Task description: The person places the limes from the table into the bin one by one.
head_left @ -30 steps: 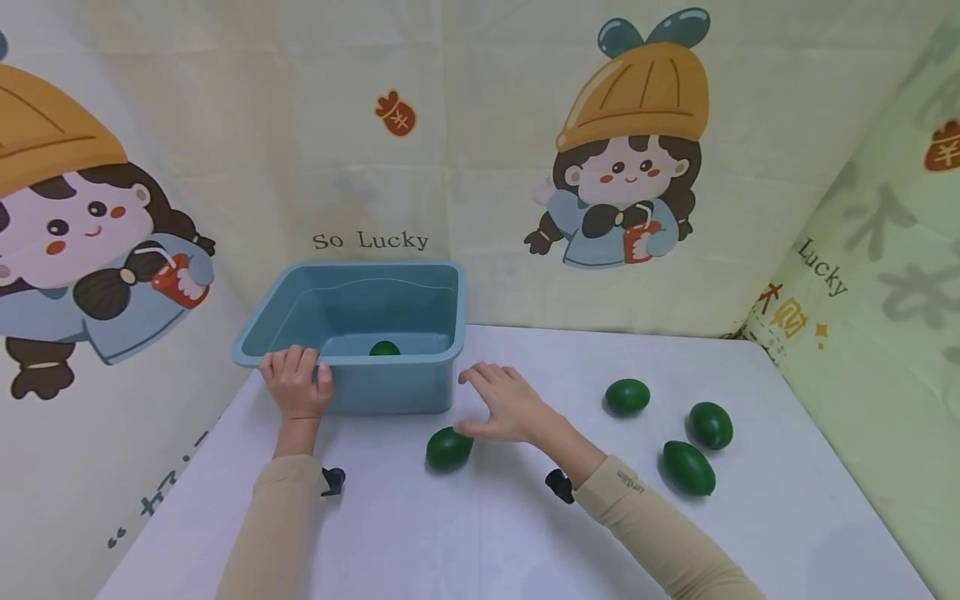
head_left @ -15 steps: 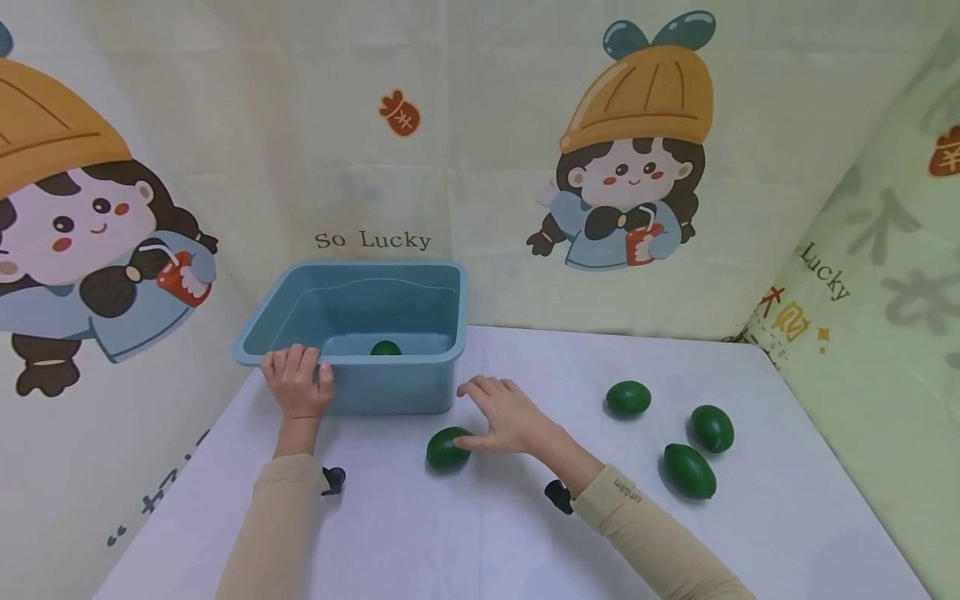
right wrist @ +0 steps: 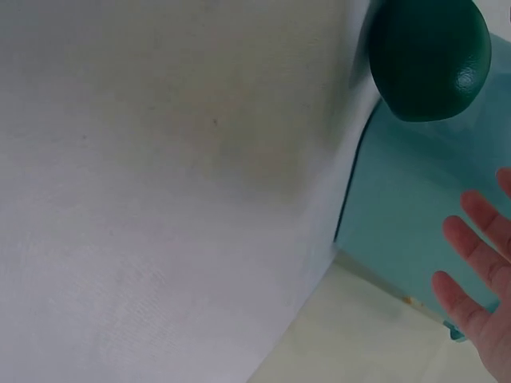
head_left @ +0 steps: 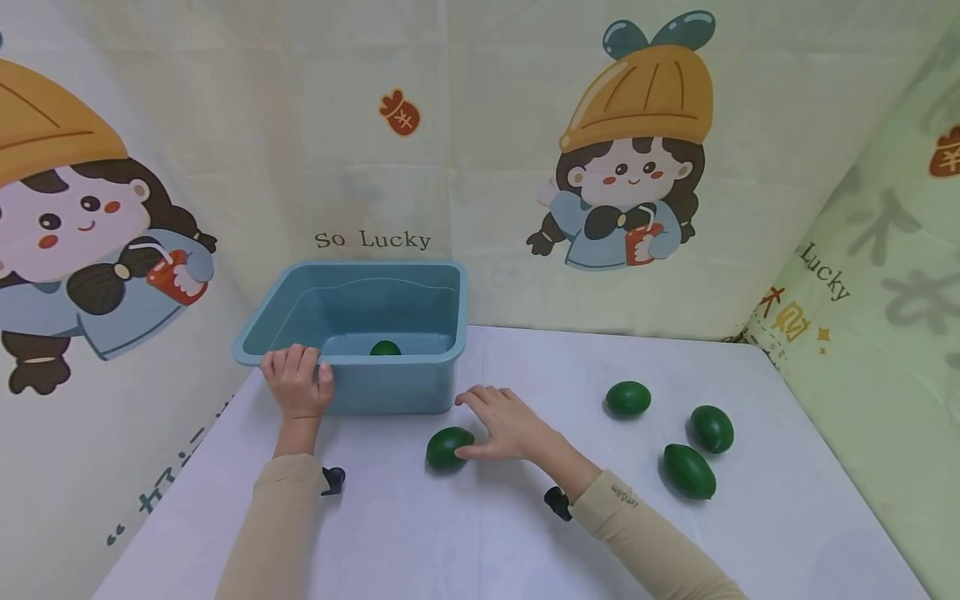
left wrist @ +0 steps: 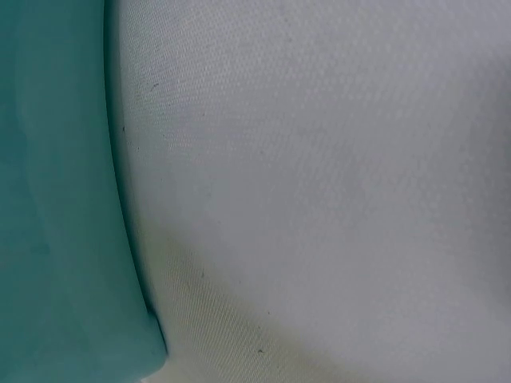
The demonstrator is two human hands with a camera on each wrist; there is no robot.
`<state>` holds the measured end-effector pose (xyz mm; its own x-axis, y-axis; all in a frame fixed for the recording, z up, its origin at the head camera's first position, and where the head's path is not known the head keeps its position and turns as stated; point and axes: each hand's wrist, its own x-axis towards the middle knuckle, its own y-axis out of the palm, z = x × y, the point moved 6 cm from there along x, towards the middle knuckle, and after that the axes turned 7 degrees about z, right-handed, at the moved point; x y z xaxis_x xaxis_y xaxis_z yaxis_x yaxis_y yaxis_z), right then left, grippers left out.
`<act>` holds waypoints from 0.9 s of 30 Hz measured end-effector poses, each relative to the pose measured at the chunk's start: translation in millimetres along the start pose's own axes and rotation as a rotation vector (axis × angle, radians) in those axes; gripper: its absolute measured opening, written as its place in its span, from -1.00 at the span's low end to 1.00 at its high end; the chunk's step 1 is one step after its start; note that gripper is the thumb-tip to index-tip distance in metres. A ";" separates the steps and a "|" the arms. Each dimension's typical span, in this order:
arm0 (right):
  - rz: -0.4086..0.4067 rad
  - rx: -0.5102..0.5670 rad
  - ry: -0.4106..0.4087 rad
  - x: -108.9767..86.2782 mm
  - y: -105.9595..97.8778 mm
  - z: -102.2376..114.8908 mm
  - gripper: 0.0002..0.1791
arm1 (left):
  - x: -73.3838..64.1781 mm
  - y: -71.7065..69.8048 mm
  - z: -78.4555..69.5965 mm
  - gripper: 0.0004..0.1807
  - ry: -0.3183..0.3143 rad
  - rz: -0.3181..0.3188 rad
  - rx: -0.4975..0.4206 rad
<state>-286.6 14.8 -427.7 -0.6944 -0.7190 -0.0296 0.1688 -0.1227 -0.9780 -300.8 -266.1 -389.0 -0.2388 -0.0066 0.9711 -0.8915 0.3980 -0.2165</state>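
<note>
At the left of the head view, a blue plastic tub stands against the backdrop. My left hand grips its front rim, fingers hooked over the edge and thumb on the outside. Inside the tub lies one green lime, partly hidden by the rim. Another lime rests on the table in front of the tub. My right hand hovers just right of this lime, fingers spread and thumb tip overlapping its right edge. The right wrist view shows the spread fingers apart from the lime.
Several more limes lie on the white table at the right: a far lime, a right-hand lime and a nearer lime. A printed cloth backdrop rises behind and on both sides.
My right hand has come down and slightly nearer, its thumb shifting lower along the lime's right side. The left hand has stayed on the tub's rim; the limes have not moved.
</note>
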 end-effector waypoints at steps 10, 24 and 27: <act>0.006 -0.030 -0.027 0.8 10.8 -1.1 -0.25 | 0.2 0.3 -0.1 -0.58 0.004 -0.007 -0.005; 0.034 -0.050 -0.036 3.6 24.1 -3.7 -0.24 | -0.2 0.9 -0.1 -0.56 -0.001 0.007 0.007; 0.037 -0.056 -0.038 3.8 25.4 -3.6 -0.24 | -0.2 1.0 0.0 -0.56 -0.003 0.010 0.006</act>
<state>-287.4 11.4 -453.4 -0.6611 -0.7480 -0.0592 0.1537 -0.0577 -0.9864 -301.5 -265.7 -389.4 -0.2487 -0.0051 0.9686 -0.8914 0.3924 -0.2268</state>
